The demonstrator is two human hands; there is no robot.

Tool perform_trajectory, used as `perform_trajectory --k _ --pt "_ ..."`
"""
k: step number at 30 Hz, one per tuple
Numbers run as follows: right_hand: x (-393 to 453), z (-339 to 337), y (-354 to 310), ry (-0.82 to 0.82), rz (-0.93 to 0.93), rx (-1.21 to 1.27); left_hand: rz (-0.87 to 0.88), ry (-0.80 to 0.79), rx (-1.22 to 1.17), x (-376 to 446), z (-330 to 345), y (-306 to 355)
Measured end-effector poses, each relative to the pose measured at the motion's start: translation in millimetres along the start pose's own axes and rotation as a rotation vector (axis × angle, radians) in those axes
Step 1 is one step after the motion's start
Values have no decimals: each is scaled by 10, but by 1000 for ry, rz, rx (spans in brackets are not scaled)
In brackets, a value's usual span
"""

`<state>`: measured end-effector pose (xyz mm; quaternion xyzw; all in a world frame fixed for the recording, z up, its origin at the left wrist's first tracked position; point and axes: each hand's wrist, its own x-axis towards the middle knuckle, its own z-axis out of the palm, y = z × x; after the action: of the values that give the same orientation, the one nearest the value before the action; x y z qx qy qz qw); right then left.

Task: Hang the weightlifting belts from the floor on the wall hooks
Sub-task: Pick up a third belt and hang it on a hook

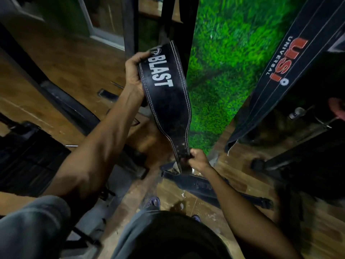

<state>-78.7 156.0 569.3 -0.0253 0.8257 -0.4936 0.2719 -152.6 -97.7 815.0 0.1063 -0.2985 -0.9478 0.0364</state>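
A black leather belt (169, 98) with white stitching and the word BLAST hangs upright in front of me. My left hand (133, 71) grips its wide upper part from the left edge. My right hand (197, 159) pinches its narrow lower end with the punched holes. Another black belt (211, 187) lies flat on the wooden floor below my right hand. A dark belt marked USI UNIVERSAL (276, 71) hangs at the right against the wall. The hooks are out of sight.
The wall ahead is covered in green artificial grass (224, 58). A black metal upright (179, 19) stands just behind the held belt. Dark gym equipment (28, 150) sits at the left and a black frame (298, 157) at the right. My feet (154, 201) show below.
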Motion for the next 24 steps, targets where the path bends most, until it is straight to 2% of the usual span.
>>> perform_trajectory --k 2,5,8,12,15,19,22,24 --pt "-65 -165 -385 -45 -1 46 -11 -31 62 -61 115 40" --pt "-52 -467 -1021 -28 -39 190 -55 -50 167 -139 218 30" --pt "-59 -723 -1622 -55 -139 335 -116 -65 217 -206 180 -14" --pt "-99 -862 -2256 -66 -318 385 -83 -147 221 -266 120 -59" --pt "-43 -832 -2420 25 -416 349 -29 -190 216 -335 107 -61" --pt "-49 -851 -2379 74 -461 236 -75 -117 109 -270 208 93" --pt "13 -887 -2349 31 -428 195 -86 15 348 -225 241 115" --pt "55 -958 -2399 -10 -385 266 -108 9 414 -230 170 44"
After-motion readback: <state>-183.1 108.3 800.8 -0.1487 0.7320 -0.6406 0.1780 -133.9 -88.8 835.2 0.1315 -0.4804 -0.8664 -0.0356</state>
